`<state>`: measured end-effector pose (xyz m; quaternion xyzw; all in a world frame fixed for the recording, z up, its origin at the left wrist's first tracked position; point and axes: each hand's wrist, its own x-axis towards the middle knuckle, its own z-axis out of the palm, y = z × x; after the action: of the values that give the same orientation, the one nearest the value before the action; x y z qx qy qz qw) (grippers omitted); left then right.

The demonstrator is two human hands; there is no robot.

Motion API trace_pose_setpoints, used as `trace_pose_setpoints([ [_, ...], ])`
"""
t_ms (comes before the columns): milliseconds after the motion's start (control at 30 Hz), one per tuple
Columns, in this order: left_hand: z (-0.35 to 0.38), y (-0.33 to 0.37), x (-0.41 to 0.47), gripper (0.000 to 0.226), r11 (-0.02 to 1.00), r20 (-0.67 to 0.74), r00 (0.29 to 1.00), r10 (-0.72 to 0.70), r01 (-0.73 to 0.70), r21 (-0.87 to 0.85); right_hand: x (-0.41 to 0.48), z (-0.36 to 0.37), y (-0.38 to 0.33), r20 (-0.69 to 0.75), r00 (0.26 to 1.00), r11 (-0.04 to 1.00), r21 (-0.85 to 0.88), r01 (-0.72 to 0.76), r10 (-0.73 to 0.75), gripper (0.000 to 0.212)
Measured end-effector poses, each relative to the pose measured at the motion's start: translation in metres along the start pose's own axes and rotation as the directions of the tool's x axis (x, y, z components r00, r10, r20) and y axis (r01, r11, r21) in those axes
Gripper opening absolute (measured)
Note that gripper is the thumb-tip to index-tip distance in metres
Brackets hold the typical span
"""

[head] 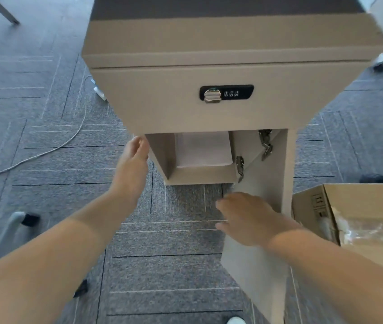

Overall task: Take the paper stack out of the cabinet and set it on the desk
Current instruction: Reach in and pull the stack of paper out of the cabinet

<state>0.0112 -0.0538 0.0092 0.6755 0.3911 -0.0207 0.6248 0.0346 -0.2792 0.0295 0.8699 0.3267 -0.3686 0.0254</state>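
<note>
A beige cabinet (209, 73) stands on the carpet with a combination lock (226, 92) on its upper drawer front. Its lower door (263, 206) is swung open to the right. Inside the lower compartment lies a white paper stack (203, 149), flat on the shelf. My left hand (133, 160) is at the compartment's left front edge, fingers apart, holding nothing. Lower and to the right, my right hand (249, 218) rests against the inner face of the open door, fingers loosely spread, empty. Neither hand touches the paper. No desk top is in view.
An open cardboard box (326, 206) with plastic wrap inside sits on the floor at right. A white cable (45, 153) runs across the grey carpet at left. Chair casters (30, 219) and a chair leg show at lower left. A dark cushion tops the cabinet.
</note>
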Motion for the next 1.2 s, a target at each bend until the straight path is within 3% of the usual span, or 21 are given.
trace_pose_setpoints([
  [100,0.012,-0.008,0.002,0.06,0.994,0.016,0.995,-0.095,0.093,0.059,0.028,-0.008,0.004,-0.112,0.987,0.99,0.096,-0.107,0.118,0.041],
  [200,0.022,-0.018,0.008,0.051,0.993,0.028,0.995,-0.093,0.091,0.07,0.061,-0.002,0.002,-0.166,0.945,0.927,0.302,-0.223,0.282,0.048],
  [300,0.033,-0.036,0.023,0.039,0.991,0.075,0.991,-0.112,0.105,0.086,0.105,0.014,-0.007,-0.039,0.848,0.622,0.698,-0.356,0.529,0.064],
  [367,0.042,-0.048,0.033,0.036,0.989,0.135,0.985,-0.105,0.089,0.119,0.128,0.032,-0.005,0.007,0.748,0.385,0.854,-0.35,0.664,0.062],
  [400,0.045,-0.056,0.041,0.032,0.988,0.15,0.983,-0.104,0.085,0.127,0.136,0.041,0.001,0.002,0.697,0.332,0.878,-0.344,0.717,0.061],
  [533,0.055,-0.088,0.071,0.039,0.989,0.138,0.985,-0.108,0.092,0.119,0.154,0.078,0.035,-0.084,0.515,0.283,0.903,-0.322,0.853,0.057],
  [600,0.066,-0.103,0.084,0.04,0.985,0.116,0.986,-0.117,0.101,0.141,0.155,0.094,0.05,-0.183,0.463,0.339,0.898,-0.28,0.867,0.04],
  [633,0.073,-0.112,0.091,0.042,0.985,0.113,0.987,-0.117,0.101,0.14,0.156,0.101,0.054,-0.227,0.459,0.38,0.883,-0.274,0.859,0.031],
  [700,0.085,-0.128,0.106,0.049,0.983,0.132,0.983,-0.128,0.108,0.147,0.161,0.108,0.054,-0.268,0.48,0.422,0.873,-0.246,0.835,0.033],
  [833,0.099,-0.16,0.138,0.056,0.981,0.116,0.986,-0.12,0.099,0.167,0.211,0.106,0.058,-0.28,0.613,0.382,0.923,-0.038,0.739,0.049],
  [1000,0.105,-0.186,0.189,0.049,0.969,0.062,0.996,-0.071,0.055,0.241,0.269,0.099,0.079,-0.213,0.741,0.427,0.898,-0.109,0.637,0.048],
  [1200,0.134,-0.2,0.248,0.05,0.974,-0.038,0.997,-0.062,0.069,0.215,0.322,0.112,0.113,-0.212,0.76,0.469,0.873,-0.135,0.615,0.066],
])
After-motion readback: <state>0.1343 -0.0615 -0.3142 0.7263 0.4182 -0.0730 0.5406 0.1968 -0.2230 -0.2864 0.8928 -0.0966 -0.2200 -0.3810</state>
